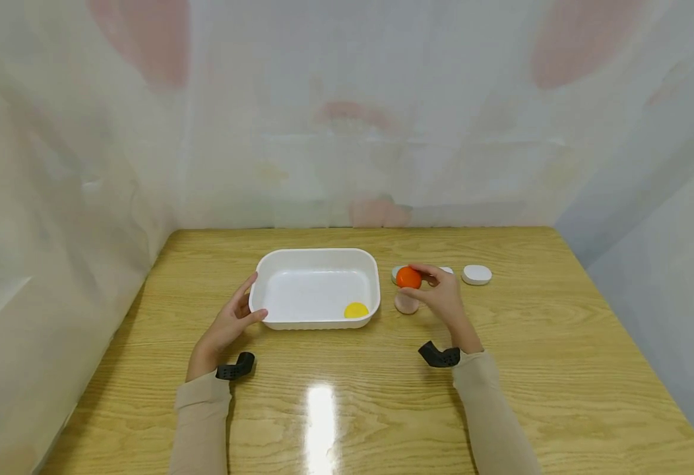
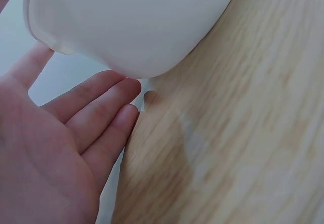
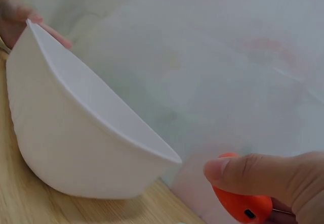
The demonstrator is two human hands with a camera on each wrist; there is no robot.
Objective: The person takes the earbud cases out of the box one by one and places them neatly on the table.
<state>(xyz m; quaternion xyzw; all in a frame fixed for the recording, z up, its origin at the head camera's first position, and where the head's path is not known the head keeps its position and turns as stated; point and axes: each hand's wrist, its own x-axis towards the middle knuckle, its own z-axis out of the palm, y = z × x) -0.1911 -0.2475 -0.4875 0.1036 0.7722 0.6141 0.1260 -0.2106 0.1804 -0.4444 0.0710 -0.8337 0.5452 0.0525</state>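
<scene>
A white plastic basin (image 1: pixel 317 325) stands on the table, with a round yellow object (image 1: pixel 356 310) in its near right corner. My left hand (image 1: pixel 228 323) holds the basin's near left corner, thumb over the rim and fingers against the outer wall. In the left wrist view, the fingers (image 2: pixel 104 100) lie nearly straight along that wall (image 2: pixel 136 27). To the right of the basin, my right hand (image 1: pixel 444 298) pinches a small rounded orange device (image 1: pixel 408 278) between thumb and fingers. A dark port-like slot shows on the device (image 3: pixel 235 204) in the right wrist view.
Around the right hand lie a pale pinkish round piece (image 1: pixel 406 303), a partly hidden grey-green piece (image 1: pixel 395 274) and a mostly hidden white piece (image 1: pixel 447 270). Farther right sits a white oval piece (image 1: pixel 476 274). Pale sheeting (image 1: pixel 347 165) surrounds the wooden table (image 1: pixel 561 382).
</scene>
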